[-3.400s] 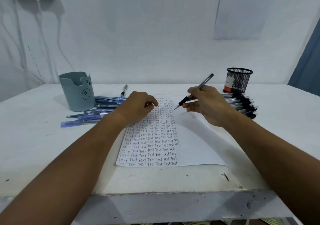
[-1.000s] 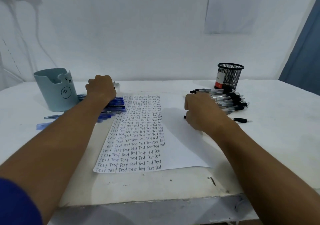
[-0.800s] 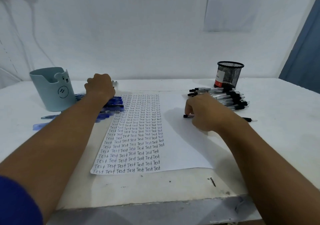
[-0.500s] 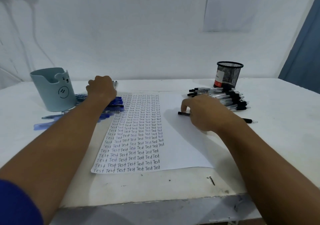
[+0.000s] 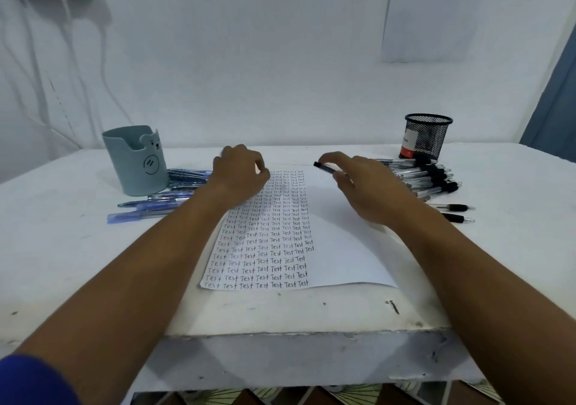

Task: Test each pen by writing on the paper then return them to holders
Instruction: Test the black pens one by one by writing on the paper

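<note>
A white paper (image 5: pixel 336 249) lies in the middle of the table, its left half filled with rows of the word "Test". My right hand (image 5: pixel 364 189) hovers over the paper's top right part and grips a black pen (image 5: pixel 324 167), whose dark end sticks out to the left. My left hand (image 5: pixel 240 174) is curled and rests on the paper's top left corner; nothing shows in it. Blue pens (image 5: pixel 162 205) lie in a heap beside the pale blue bear holder (image 5: pixel 137 161). Black pens (image 5: pixel 427 177) are piled by the black mesh holder (image 5: pixel 427 136).
The white table (image 5: pixel 62 264) ends in a front edge close to me. Two black pens (image 5: pixel 455 213) lie apart from the pile at the right. Cables hang on the wall at the left, and a sheet is stuck to the wall at the upper right.
My right hand has lifted a black pen off the table by the pile and carried it up and left over the paper. My left hand moved from the blue pens onto the paper's corner.
</note>
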